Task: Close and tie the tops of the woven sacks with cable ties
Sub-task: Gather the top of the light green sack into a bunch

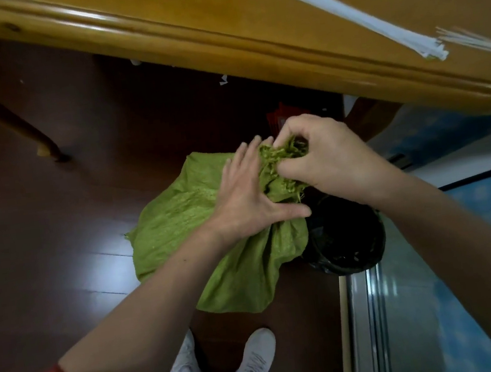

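Note:
A green woven sack [177, 226] stands on the dark wood floor below me, its frayed top bunched together. My left hand [245, 195] lies flat against the gathered neck with its fingers spread and its thumb pressed under the bunch. My right hand [321, 157] pinches the frayed top edge between its fingers. A bundle of white cable ties [362, 19] lies on the wooden table, up and to the right of my hands.
The wooden table's edge [218, 38] runs diagonally above the sack. A black bin with a liner [347, 234] stands right beside the sack. A metal door track [365, 326] and blue flooring are at the right. My white shoes [249, 369] are below.

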